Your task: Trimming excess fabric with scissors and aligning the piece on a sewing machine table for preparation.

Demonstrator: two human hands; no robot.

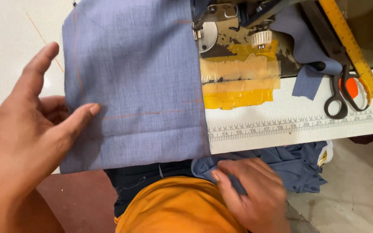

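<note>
Head view: left hand (26, 129) lies at the left edge of the blue-grey fabric panel (134, 82), fingers (80, 116) spread open, index fingertip pressing the cloth. This panel lies flat on the white counter (290, 97), chalk lines visible, its right edge beside the sewing machine plate (208, 36). Near right, right hand (249, 192) pinches darker blue cloth (298, 166). Far right lie black scissors (339, 92) and a yellow ruler (352, 47).

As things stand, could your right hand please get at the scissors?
Probably yes. The right hand is pinching blue cloth at the table edge, and the scissors lie uncovered on the table beyond, with only flat ruler markings between them.
</note>
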